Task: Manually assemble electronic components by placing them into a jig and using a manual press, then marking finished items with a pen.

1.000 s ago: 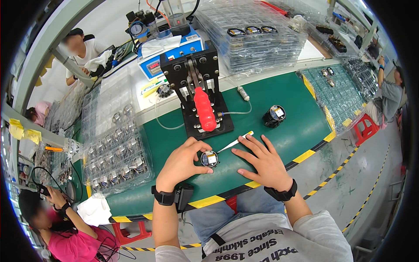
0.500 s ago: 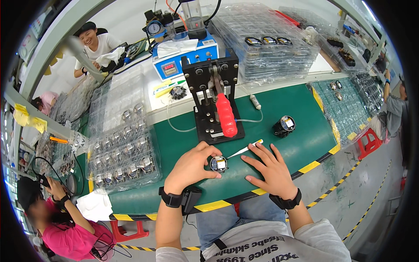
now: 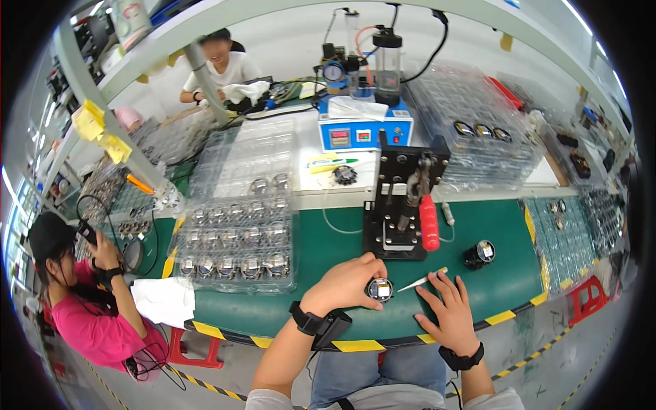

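Note:
My left hand [image 3: 339,288] pinches a small round module [image 3: 380,290], like a watch body with a black rim and a pale, squarish patch on top, between thumb and forefinger just above or on the green mat. Beside it, my right hand [image 3: 447,313] lies palm down with its fingers spread. Its fingertips are by a slim white pointed tool [image 3: 418,281], possibly tweezers, and seem to touch its wider end. Beyond my hands stands a black toggle press [image 3: 389,212] with a red handle [image 3: 428,222] hanging down. Right of it, another round module [image 3: 486,251] sits on a black holder [image 3: 471,257].
Clear trays [image 3: 283,280] of round modules lie at left. Behind the press are a blue control box [image 3: 365,134] and stacked clear trays [image 3: 471,157]. A white cloth [image 3: 162,301] lies at the mat's left end. A person in pink [image 3: 102,307] sits nearby; another person sits behind.
My view has turned left and up, so the whole bench appears lower and farther right. Both hands keep the same pose around the module and the white tool.

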Motion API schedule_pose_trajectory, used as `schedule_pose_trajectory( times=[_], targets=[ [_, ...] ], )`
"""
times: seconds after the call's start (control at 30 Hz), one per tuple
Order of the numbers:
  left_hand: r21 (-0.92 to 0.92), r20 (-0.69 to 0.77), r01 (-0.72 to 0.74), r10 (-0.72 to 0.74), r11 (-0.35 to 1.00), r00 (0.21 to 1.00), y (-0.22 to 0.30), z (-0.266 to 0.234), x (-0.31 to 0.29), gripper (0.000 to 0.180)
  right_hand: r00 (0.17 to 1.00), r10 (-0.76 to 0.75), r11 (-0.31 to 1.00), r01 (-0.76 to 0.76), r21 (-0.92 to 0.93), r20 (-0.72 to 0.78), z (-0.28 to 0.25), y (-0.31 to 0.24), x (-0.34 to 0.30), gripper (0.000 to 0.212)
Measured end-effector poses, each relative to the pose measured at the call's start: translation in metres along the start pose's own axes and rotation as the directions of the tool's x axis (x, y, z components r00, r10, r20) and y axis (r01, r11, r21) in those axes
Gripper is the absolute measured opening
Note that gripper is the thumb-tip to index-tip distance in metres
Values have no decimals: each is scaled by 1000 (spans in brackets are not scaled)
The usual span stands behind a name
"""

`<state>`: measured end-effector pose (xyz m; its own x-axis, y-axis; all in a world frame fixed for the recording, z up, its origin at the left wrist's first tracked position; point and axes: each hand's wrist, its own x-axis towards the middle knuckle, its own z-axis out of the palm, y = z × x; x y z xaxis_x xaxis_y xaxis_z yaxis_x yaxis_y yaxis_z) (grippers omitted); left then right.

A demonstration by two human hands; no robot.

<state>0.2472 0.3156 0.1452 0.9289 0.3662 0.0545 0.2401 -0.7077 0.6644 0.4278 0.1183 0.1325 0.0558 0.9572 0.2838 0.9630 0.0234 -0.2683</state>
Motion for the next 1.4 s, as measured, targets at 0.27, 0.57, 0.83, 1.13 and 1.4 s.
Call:
schedule_pose_trajectory(
  times=[0.27,0.57,0.83,1.13,1.4],
  targets=[
    [18,43,-27,26,999,999,6,-15,-2,47,1000,24,1000,-24,9,6,1,0,-1,47],
    [-840,-83,-79,16,537,996,-14,-18,4,48,999,37,999,-37,26,15,0,1,0,47],
    [-963,-203,-195,-25,184,979,-20,-15,6,52,998,47,998,-49,42,31,-1,1,0,47],
    [-961,-275,-252,-366,110,889,-27,-16,10,49,998,59,997,-60,47,28,0,1,-1,47],
    [-973,-229,-175,-526,151,819,-36,-10,13,42,998,61,996,-62,58,33,-2,3,2,49]
  ],
)
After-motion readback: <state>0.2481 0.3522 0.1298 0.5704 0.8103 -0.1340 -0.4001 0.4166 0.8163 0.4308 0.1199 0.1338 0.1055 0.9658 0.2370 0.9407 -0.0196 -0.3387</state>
